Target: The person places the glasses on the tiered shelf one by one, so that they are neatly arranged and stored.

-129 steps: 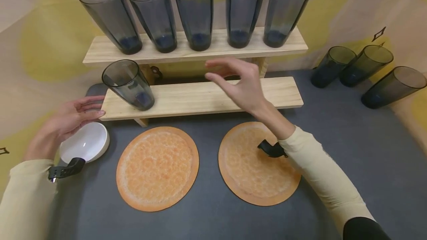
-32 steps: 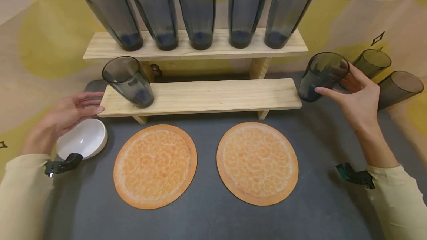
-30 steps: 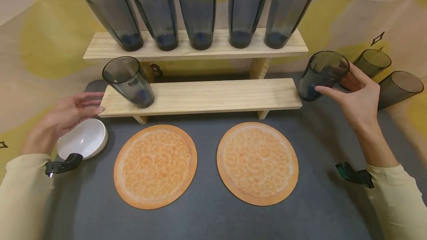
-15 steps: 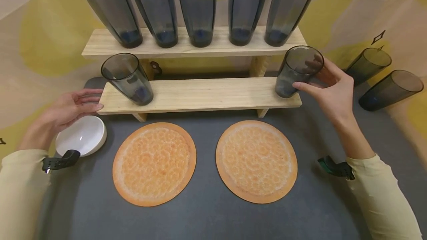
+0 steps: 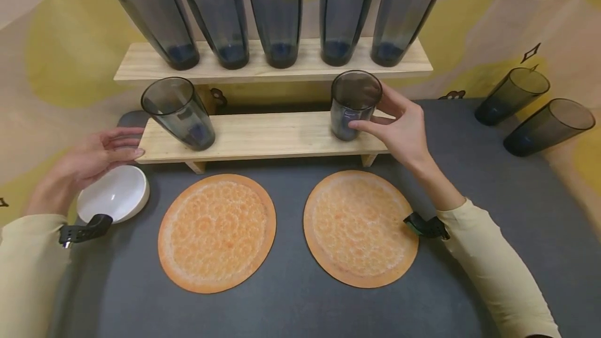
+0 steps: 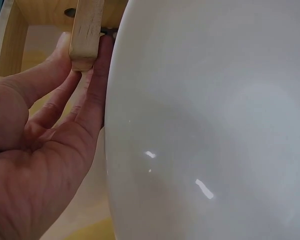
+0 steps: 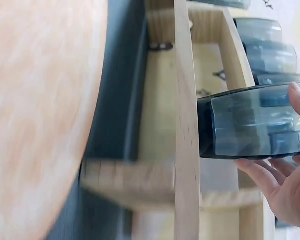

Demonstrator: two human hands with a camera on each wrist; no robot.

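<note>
My right hand [image 5: 386, 119] grips a dark smoked glass [image 5: 354, 102] upright on the lower wooden shelf [image 5: 272, 137], right of its middle. In the right wrist view the glass [image 7: 250, 127] has its base against the shelf board [image 7: 186, 150], with my fingers [image 7: 265, 176] curled round it. My left hand [image 5: 110, 147] rests with straight fingers against the shelf's left end, holding nothing. The left wrist view shows those fingers [image 6: 85, 100] touching the board end [image 6: 87, 35]. Another dark glass [image 5: 178, 113] stands at the left of the lower shelf.
Several dark glasses stand in a row on the upper shelf [image 5: 141, 67]. Two more glasses [image 5: 512, 95] [image 5: 549, 127] stand on the grey mat at the far right. A white bowl [image 5: 112, 194] sits by my left hand. Two round orange mats [image 5: 216, 231] [image 5: 359, 226] lie in front.
My right hand took a glass from the group at the far right and carried it left onto the lower shelf. The left hand has stayed at the shelf's end.
</note>
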